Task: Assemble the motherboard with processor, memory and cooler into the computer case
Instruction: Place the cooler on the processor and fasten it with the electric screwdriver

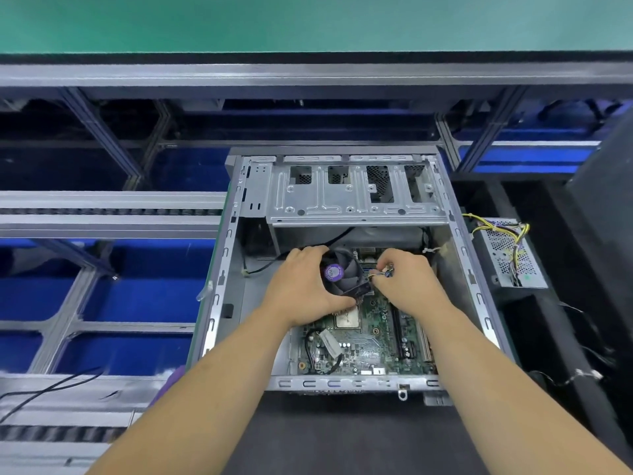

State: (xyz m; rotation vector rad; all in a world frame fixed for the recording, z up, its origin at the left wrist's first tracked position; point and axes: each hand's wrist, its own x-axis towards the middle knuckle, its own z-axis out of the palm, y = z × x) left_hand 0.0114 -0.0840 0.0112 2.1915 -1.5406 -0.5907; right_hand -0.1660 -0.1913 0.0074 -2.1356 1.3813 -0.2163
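You are seating the cooler (344, 274) on the motherboard (363, 341) lying inside the case (219, 269), your left hand (301, 286) gripping its left side, your right hand (407, 279) pinching small wires (383, 271), so next probably plug them carefully.

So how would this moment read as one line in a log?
left hand: grips cooler | right hand: pinches cable connector | motherboard: in case
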